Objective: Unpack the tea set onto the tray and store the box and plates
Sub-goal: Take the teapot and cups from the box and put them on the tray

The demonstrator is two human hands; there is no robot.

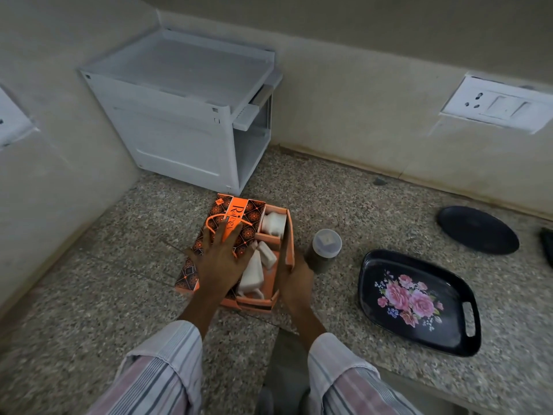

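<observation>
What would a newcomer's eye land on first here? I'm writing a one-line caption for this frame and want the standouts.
The bright orange tea set box in the middle of the speckled counter, partly open with white cups showing; the left hand lies flat on its lid while the right hand grips its right flap. To the right lies the black tray with pink flowers, empty. Behind the box, in the corner, stands a white plastic cabinet.
</observation>
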